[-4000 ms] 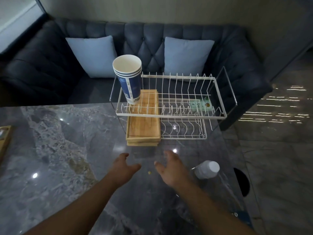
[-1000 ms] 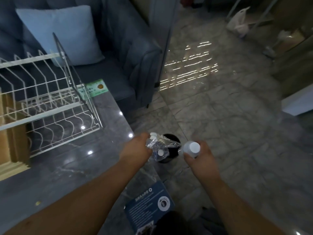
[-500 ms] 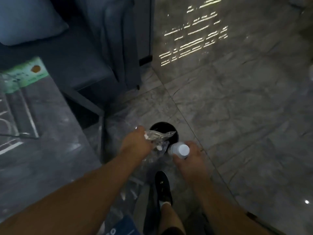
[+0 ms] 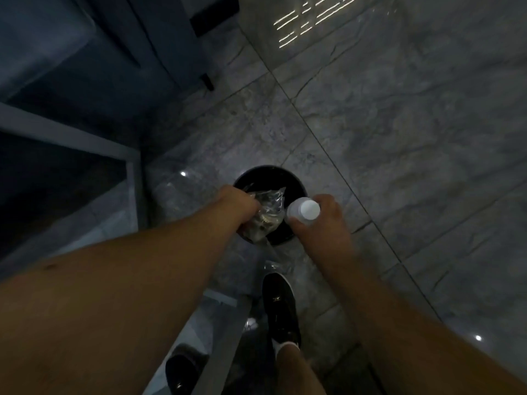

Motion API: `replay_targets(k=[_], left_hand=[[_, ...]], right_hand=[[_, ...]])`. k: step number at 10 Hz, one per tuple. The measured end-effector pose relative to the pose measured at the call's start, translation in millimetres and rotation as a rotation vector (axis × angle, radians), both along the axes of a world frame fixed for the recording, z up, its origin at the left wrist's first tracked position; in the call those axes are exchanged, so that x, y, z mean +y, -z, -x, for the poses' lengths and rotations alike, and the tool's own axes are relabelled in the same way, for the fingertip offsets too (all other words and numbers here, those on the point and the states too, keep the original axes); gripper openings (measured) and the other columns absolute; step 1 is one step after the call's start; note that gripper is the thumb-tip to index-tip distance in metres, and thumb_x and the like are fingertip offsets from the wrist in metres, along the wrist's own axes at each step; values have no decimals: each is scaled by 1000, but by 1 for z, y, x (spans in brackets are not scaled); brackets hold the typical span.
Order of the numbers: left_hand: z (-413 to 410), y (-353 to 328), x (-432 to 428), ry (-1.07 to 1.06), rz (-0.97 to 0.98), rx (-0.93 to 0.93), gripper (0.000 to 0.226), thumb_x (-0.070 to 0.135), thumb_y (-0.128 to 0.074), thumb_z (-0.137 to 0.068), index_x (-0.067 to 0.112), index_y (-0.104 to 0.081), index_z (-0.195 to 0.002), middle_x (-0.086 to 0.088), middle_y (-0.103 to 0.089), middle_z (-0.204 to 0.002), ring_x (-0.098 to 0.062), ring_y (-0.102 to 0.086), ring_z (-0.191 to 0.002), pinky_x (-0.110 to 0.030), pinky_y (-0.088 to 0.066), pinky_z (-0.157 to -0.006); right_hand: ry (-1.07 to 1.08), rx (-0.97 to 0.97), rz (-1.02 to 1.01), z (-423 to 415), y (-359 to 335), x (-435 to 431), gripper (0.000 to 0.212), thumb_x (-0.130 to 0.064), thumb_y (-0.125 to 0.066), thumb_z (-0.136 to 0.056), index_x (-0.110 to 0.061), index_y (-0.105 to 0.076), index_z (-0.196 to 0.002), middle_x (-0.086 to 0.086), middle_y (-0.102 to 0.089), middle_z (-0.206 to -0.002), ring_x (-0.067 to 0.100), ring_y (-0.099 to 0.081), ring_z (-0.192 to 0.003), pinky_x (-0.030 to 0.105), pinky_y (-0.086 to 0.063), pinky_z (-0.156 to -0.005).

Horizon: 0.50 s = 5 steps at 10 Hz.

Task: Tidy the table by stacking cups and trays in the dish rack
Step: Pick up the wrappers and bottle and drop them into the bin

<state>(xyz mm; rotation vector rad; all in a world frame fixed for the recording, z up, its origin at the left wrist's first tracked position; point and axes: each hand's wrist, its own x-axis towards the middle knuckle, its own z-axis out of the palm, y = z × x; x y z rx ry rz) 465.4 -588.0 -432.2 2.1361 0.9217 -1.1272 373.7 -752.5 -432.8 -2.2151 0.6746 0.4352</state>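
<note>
Left grip (image 4: 239,208) closed round a crumpled clear wrapper (image 4: 268,212). Right grip (image 4: 322,223) curled round a white bottle (image 4: 303,210). Both are over a black bin (image 4: 265,178) on the floor (image 4: 399,138). Cups, trays, rack: out of view.

Risk: the light wrapper may drift past the rim. The bottle, near the bin's edge, may clip it and roll away.

Unclear: bin interior dark, wrapper contents indistinct, left fingers hidden.

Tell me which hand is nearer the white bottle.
Right. The right hand holds the white bottle above the right rim of the black bin; the left hand, gripping a crumpled clear bag, is just left of it.
</note>
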Motion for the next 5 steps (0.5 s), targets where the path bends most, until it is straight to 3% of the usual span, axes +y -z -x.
replay_targets(k=[2,4,5], left_hand=[[-4,30,-5,-190,106,63,75,20,-73,-90,7,-34,-153,-26,-51,-144,-42,-60,-122,-52,-53,-101],[15,-7,12,-253,191,115,63,39,-71,-89,8,-54,-140,-19,-62,-133,-35,-64,-110,-43,-54,-74],[34,-37,23,-116,167,45,62,42,-68,-90,6,-57,-139,-20,-61,-137,-35,-62,-119,-41,-54,-90]], right_hand=[[-84,-24,57,-11,38,15,62,-49,-78,-72,-23,-47,-119,0,-56,-112,25,-64,-92,41,-57,-74],[-199,133,77,-12,10,23,78,-51,-74,-77,-22,-40,-141,10,-53,-137,33,-61,-115,44,-51,-92],[-287,149,129,3,-17,26,64,-47,-69,-81,-20,-48,-135,13,-58,-131,35,-62,-111,41,-51,-90]])
